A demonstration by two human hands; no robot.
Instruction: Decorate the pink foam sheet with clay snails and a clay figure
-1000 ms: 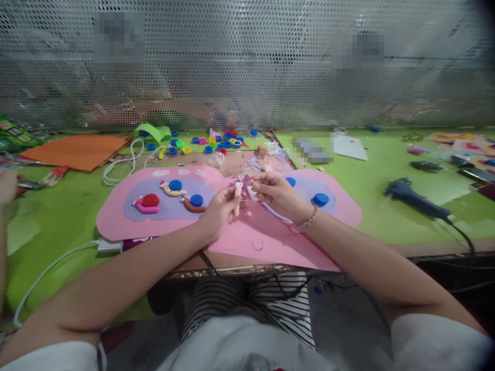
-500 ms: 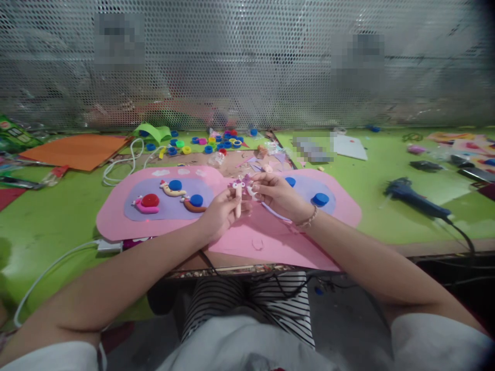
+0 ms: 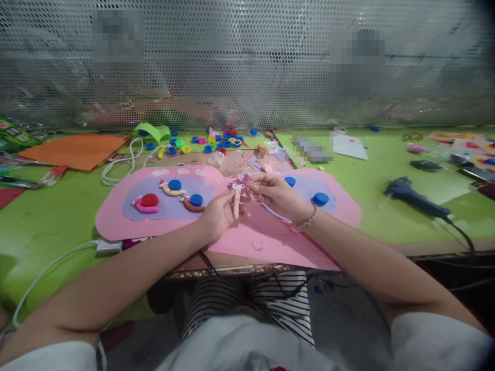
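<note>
Over the middle of the pink paper cutout (image 3: 110, 219), my left hand (image 3: 219, 214) pinches a small cream clay figure (image 3: 236, 198) with white googly eyes. Purple trim shows at the top of the figure. My right hand (image 3: 280, 196) has its thumb and fingertips closed at the purple part, beside the eyes; what exactly they grip is too small to make out. On the cutout's left lilac patch lie a pink clay snail (image 3: 145, 208) with a red cap, a cream one (image 3: 173, 189) and a brown one (image 3: 194, 205) with blue caps. A blue cap (image 3: 320, 199) sits on the right patch.
A dark blue glue gun (image 3: 417, 198) lies to the right, its cord running off the table edge. Several coloured bottle caps (image 3: 209, 149) are scattered at the back. Orange paper (image 3: 75, 150) and a white cable (image 3: 130, 164) lie at the left. A perforated metal screen (image 3: 240, 62) stands behind.
My right fingers have drawn closer to the purple top of the figure, and a white piece seen by them earlier is now hidden. The figure tilts slightly; my left hand keeps hold of it.
</note>
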